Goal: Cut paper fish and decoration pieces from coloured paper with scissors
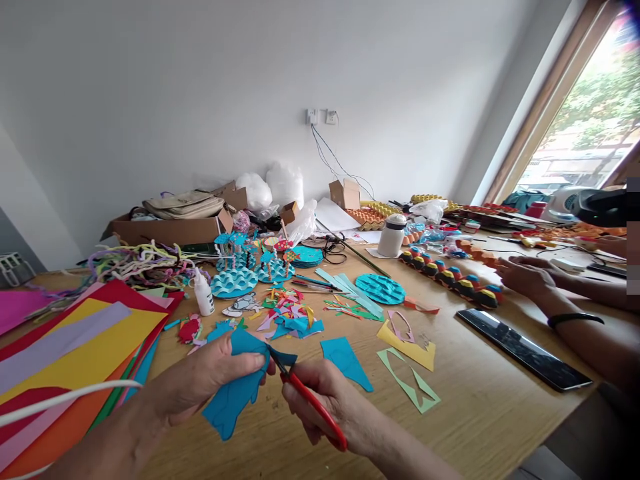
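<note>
My left hand (200,383) is closed on a piece of blue paper (235,393), pinching its upper edge over the near part of the wooden table (475,413). In my right hand (330,400) are red-handled scissors (310,400), fingers through the handles. Their blades point up and left into the top of the blue paper. A loose blue paper offcut (346,360) lies just beyond my right hand.
A stack of coloured paper sheets (75,353) fills the near left. Paper scraps (290,313), a glue bottle (203,293) and blue wavy paper models (235,280) sit mid-table. Another person's hands (525,277) rest at the right near a black tablet (523,350) and a row of painted egg-carton pieces (450,277).
</note>
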{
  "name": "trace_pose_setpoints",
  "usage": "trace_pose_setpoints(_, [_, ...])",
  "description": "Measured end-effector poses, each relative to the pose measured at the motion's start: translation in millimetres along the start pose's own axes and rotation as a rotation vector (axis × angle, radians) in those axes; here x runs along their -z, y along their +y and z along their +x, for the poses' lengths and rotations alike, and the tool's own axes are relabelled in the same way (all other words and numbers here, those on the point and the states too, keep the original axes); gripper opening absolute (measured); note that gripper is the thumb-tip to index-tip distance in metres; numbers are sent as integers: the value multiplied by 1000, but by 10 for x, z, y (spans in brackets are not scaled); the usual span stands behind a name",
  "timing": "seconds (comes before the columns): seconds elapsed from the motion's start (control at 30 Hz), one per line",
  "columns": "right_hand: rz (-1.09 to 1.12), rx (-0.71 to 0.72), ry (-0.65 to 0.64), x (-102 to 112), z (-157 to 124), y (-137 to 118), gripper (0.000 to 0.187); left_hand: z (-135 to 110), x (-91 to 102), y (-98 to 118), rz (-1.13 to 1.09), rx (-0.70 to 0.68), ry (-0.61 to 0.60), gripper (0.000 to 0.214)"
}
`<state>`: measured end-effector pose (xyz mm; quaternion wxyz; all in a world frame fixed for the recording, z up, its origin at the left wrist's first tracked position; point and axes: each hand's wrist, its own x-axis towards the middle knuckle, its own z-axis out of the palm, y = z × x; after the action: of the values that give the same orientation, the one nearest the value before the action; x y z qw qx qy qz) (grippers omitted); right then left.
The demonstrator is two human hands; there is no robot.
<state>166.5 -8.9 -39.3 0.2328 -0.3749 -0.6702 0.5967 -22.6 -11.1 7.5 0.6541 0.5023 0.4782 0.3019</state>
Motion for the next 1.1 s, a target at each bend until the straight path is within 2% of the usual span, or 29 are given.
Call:
trace_pose_setpoints(0.33, [-65, 22, -33, 41, -40, -15, 24, 8, 65, 11, 45, 19, -59, 22])
trace_pose_setpoints(0.53, [-121, 34, -42, 61, -65, -20, 24, -2, 98, 47, 118, 31, -115, 16])
trace_pose_setpoints(0.73, [-67, -19, -76, 45, -59, -20, 22, 2, 87, 77, 147, 69, -81, 19])
trace_pose_setpoints(1.1, [-43, -8, -82, 47, -69, -40, 26, 51, 111, 15, 148, 55, -132, 23])
